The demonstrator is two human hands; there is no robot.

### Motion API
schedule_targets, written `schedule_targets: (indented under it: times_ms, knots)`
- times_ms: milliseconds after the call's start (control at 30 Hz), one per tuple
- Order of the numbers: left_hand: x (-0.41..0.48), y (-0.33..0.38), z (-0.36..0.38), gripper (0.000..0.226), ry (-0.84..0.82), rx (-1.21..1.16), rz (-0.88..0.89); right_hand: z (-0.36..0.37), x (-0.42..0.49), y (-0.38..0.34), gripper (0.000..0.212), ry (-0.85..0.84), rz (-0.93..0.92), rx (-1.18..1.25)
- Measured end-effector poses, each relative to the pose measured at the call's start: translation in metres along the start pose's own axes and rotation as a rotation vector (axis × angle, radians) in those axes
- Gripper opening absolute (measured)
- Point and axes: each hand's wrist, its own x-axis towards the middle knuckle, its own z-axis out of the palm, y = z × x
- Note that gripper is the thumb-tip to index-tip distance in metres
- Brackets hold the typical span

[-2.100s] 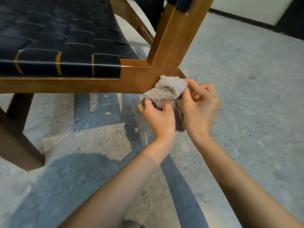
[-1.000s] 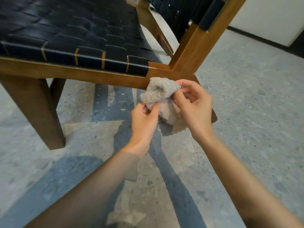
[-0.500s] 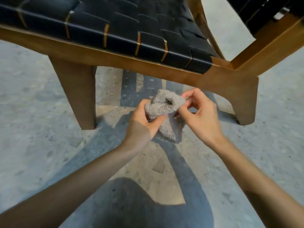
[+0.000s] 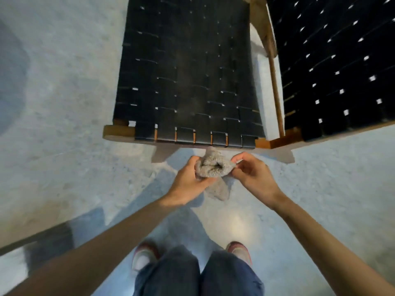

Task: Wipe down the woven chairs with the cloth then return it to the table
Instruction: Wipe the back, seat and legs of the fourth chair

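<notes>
Cloth (image 4: 213,168): bunched, pinched between left hand (image 4: 188,182) and right hand (image 4: 252,176); woven chair seat (image 4: 188,77) lies at twelve o'clock, just beyond.

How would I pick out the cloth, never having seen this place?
Find the black woven chair seat at the top centre. Just below its front edge, the left hand and right hand grip the cloth: a bunched grey wad, the only fuzzy thing there.

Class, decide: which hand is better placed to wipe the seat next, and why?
Probably the left hand: it grips most of the cloth, while the right hand only pinches one end. Both hang just before the seat.
</notes>
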Motion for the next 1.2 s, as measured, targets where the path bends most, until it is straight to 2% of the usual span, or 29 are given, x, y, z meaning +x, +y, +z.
schedule_targets:
  times_ms: [167, 400, 533, 600, 700, 867, 967, 1067, 1200]
  knots:
    - [-0.082, 0.117, -0.061, 0.049, 0.012, -0.223, -0.093, -0.026, -0.058, -0.130, 0.009, -0.015, 0.007, 0.048]
    - [-0.199, 0.254, -0.174, 0.049, 0.059, -0.259, -0.134, -0.033, -0.133, -0.300, 0.009, -0.022, -0.012, 0.129]
    - [-0.244, 0.289, -0.231, 0.046, -0.191, -0.326, -0.121, -0.022, -0.159, -0.359, 0.006, -0.061, -0.068, 0.138]
    - [-0.257, 0.294, -0.250, 0.045, -0.211, -0.393, -0.120, -0.014, -0.165, -0.379, 0.010, -0.075, -0.099, 0.125]
    - [-0.265, 0.297, -0.270, 0.029, -0.096, -0.485, -0.151, -0.005, -0.164, -0.398, 0.012, -0.084, -0.094, 0.104]
    - [-0.247, 0.311, -0.293, 0.020, 0.036, -0.375, -0.122, 0.014, -0.142, -0.427, 0.021, -0.085, -0.067, 0.167]
    - [-0.221, 0.326, -0.308, 0.020, 0.127, -0.344, -0.136, 0.020, -0.114, -0.448, 0.010, -0.164, -0.072, 0.194]
    - [-0.189, 0.342, -0.332, 0.010, 0.206, -0.319, -0.099, 0.025, -0.076, -0.469, 0.034, -0.238, -0.072, 0.107]
    - [-0.144, 0.376, -0.370, 0.009, 0.227, -0.311, -0.085, 0.028, -0.021, -0.500, 0.010, -0.132, -0.038, 0.012]
